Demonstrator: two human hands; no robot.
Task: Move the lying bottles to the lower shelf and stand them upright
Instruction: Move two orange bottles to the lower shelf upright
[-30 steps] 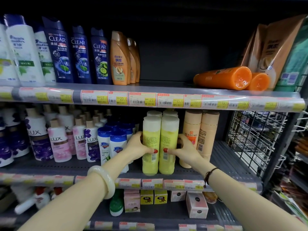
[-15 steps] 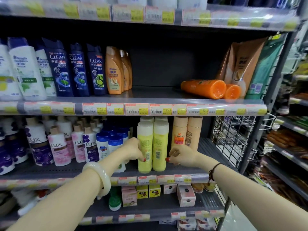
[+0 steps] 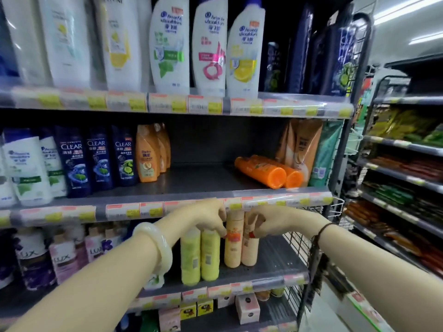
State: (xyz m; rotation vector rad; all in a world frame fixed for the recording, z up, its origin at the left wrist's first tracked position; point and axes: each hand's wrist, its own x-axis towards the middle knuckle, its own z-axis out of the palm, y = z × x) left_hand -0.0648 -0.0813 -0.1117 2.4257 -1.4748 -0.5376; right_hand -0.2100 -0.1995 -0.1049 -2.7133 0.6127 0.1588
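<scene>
Two orange bottles [image 3: 261, 172] [image 3: 293, 178] lie on their sides at the right end of the middle shelf [image 3: 203, 180], caps toward me. On the lower shelf [image 3: 275, 262] two yellow-green bottles [image 3: 200, 256] and two peach bottles [image 3: 233, 243] stand upright. My left hand [image 3: 206, 219] hovers in front of the yellow-green bottles' tops, fingers loosely bent, holding nothing. My right hand [image 3: 271, 221] hangs just right of the peach bottles, also empty. Both hands are level with the middle shelf's price rail, below the orange bottles.
Dark blue and white shampoo bottles [image 3: 96, 159] and orange ones [image 3: 147, 156] fill the middle shelf's left. Refill pouches [image 3: 304, 144] lean behind the lying bottles. A wire basket [image 3: 297, 238] bounds the lower shelf's right end. Another rack [image 3: 402, 178] stands to the right.
Both hands let go of the yellow-green bottles and rose from the lower shelf to the middle shelf's rail. The view tilted upward, bringing the top shelf into sight.
</scene>
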